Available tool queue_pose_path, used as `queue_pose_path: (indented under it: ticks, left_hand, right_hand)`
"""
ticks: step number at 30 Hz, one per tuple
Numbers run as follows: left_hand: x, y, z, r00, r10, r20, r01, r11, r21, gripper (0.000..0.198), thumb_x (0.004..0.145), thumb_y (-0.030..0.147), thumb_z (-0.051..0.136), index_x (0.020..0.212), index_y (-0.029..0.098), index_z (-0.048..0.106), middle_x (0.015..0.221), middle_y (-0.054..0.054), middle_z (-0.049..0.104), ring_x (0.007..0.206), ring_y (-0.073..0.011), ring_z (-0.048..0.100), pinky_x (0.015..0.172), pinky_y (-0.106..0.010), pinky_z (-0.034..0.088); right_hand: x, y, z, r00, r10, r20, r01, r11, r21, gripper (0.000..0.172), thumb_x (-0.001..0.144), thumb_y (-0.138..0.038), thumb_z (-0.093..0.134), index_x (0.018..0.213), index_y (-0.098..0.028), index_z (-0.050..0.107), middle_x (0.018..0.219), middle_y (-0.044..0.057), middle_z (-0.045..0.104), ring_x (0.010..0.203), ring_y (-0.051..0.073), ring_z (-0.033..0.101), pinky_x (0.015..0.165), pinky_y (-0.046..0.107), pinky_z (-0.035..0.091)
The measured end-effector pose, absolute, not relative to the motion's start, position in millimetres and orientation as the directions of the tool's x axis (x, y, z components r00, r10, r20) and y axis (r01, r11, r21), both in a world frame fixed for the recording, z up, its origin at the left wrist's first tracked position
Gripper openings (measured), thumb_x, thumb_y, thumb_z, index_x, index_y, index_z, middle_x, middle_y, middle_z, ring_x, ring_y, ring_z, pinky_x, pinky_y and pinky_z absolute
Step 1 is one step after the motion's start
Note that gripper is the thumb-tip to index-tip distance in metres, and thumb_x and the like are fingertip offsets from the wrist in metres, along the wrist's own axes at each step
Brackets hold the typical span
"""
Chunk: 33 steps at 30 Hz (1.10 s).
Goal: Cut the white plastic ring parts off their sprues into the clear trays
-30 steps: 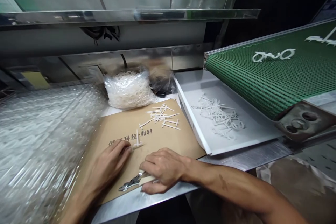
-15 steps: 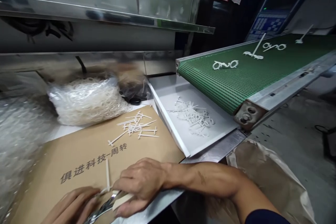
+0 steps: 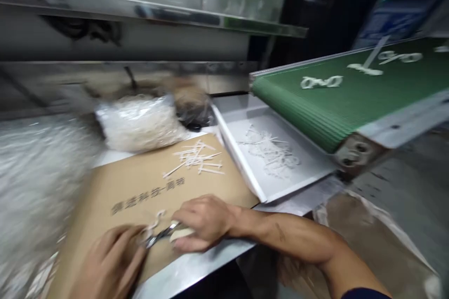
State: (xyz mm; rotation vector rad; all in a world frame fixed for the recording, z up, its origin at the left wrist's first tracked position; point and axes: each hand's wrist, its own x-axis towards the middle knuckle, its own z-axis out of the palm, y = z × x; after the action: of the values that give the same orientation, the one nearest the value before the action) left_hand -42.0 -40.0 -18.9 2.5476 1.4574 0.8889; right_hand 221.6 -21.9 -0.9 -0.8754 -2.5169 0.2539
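Note:
My right hand is closed around the cream handles of a pair of nippers, whose metal jaws point left. My left hand pinches a small white plastic part that sticks up beside the jaws. Blur hides whether the jaws touch it. Under both hands lies a brown cardboard sheet with printed characters. Farther back on it rests a loose pile of thin white plastic stems.
On the right, a white tray holds tangled white parts below the end of a green conveyor belt carrying several more. Clear bags of white pieces and a large plastic bag stand left. A metal ledge crosses behind.
The view has shifted left, so the scene sits farther right. The upright white stem by the nippers no longer shows; a curly white part is there instead. Both hands keep their grips.

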Motion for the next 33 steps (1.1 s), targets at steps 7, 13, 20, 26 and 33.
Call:
queue_pose_path:
  ticks: [7,13,20,26,33]
  left_hand:
    - [-16.4,-47.9,15.2,0.156,0.873,0.463,0.747,-0.411,0.523,0.018,0.095,0.027,0.058,0.110,0.019,0.060,0.097,-0.005,0.064,0.086,-0.0166,0.061,0.079,-0.030,0.051]
    - [-0.1,-49.6,9.5,0.039,0.775,0.631,0.663,-0.493,0.564,0.021,0.088,0.018,0.066,0.108,0.017,0.062,0.089,-0.004,0.061,0.081,-0.0149,0.059,0.073,-0.028,0.050]
    - [3.3,-53.8,3.1,0.000,0.771,0.637,0.601,-0.509,0.616,0.022,0.085,0.015,0.068,0.106,0.016,0.063,0.086,-0.003,0.062,0.078,-0.0139,0.060,0.070,-0.027,0.052]
    - [2.9,-55.0,2.6,-0.002,0.774,0.633,0.610,-0.501,0.614,0.023,0.085,0.016,0.070,0.107,0.016,0.063,0.085,-0.003,0.063,0.076,-0.0135,0.060,0.070,-0.028,0.053]
    - [2.0,-56.7,-0.1,0.016,0.774,0.633,0.595,-0.516,0.616,0.026,0.085,0.015,0.071,0.110,0.015,0.063,0.090,-0.005,0.065,0.078,-0.0138,0.061,0.070,-0.029,0.054]
  right_hand:
    - [226.9,-28.1,23.8,-0.616,0.725,0.308,0.446,0.644,-0.622,0.023,0.102,-0.029,0.043,0.105,-0.014,0.060,0.089,0.007,0.066,0.076,0.017,0.060,0.071,0.029,0.047]
    - [224.5,-29.6,41.8,-0.584,0.812,-0.010,0.480,0.335,-0.811,0.029,0.103,-0.036,0.045,0.084,-0.018,0.058,0.071,-0.003,0.055,0.065,0.013,0.050,0.061,0.025,0.038]
    - [226.6,-32.9,45.1,-0.622,0.762,-0.178,0.471,0.183,-0.863,0.039,0.104,-0.044,0.042,0.075,-0.020,0.048,0.067,-0.004,0.047,0.061,0.011,0.044,0.055,0.024,0.035]
    - [225.6,-35.4,44.1,-0.627,0.752,-0.203,0.480,0.168,-0.861,0.037,0.104,-0.045,0.042,0.080,-0.020,0.053,0.068,-0.003,0.050,0.061,0.012,0.045,0.056,0.025,0.035]
    - [225.0,-34.7,42.7,-0.620,0.756,-0.209,0.487,0.162,-0.858,0.036,0.104,-0.045,0.042,0.083,-0.020,0.057,0.069,-0.002,0.052,0.061,0.013,0.047,0.057,0.027,0.036]
